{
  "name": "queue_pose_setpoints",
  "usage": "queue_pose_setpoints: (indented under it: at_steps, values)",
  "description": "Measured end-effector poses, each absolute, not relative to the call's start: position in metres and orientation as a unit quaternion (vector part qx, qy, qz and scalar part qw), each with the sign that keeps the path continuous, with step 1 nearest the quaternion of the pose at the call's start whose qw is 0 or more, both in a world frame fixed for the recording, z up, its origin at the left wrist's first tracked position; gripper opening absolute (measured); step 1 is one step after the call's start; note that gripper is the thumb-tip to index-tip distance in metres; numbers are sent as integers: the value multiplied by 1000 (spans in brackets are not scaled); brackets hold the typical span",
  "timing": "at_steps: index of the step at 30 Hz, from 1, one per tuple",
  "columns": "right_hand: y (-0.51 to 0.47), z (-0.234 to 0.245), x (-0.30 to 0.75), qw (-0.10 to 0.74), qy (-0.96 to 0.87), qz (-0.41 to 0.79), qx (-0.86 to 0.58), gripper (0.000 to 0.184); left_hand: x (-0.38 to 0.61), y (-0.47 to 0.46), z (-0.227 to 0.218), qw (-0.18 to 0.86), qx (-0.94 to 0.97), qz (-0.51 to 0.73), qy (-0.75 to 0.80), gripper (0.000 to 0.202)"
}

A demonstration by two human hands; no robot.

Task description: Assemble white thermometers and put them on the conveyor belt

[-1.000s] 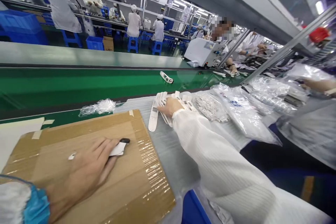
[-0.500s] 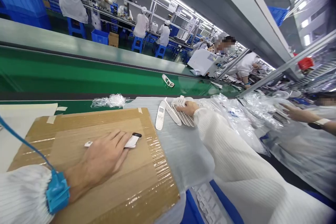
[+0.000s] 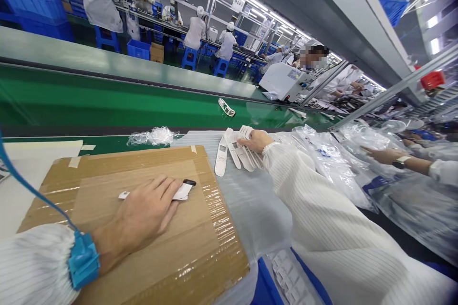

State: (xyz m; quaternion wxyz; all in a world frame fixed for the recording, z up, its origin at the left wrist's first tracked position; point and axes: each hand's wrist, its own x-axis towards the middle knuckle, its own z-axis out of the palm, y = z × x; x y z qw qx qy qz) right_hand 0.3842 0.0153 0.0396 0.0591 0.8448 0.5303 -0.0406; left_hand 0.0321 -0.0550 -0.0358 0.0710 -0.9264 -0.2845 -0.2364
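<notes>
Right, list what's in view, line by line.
Cardboard under film: one, brown, front left
Black-tipped strip: one, white, under left hand
Long plastic parts: several, white, right of the cardboard
Crumpled wrap: one, clear, beyond the cardboard
Plastic bags: several, clear, right of the parts
Conveyor belt: one, green, across the middle
Part on belt: one, white, mid-belt
Machine: one, white, far right of belt
Co-worker's hand: one, bare, far right
Wrist strap: one, blue, left wrist
Left hand: one, bare, on the strip
Right hand: one, bare, on the parts
</notes>
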Motion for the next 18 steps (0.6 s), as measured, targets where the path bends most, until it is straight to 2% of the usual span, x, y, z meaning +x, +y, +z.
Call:
queue_pose_setpoints:
  at_steps: [5, 12, 18]
  values:
    - [15, 45, 369, 43, 537, -65, 840, 48, 32, -54, -37, 60, -927, -233, -287, 28]
    - [25, 28, 309, 10, 574, -76, 815, 55, 31, -53, -38, 64, -925, -241, -285, 29]
    - [15, 41, 341, -2, 620, -106, 778, 43, 33, -54, -37, 53, -925, -239, -290, 28]
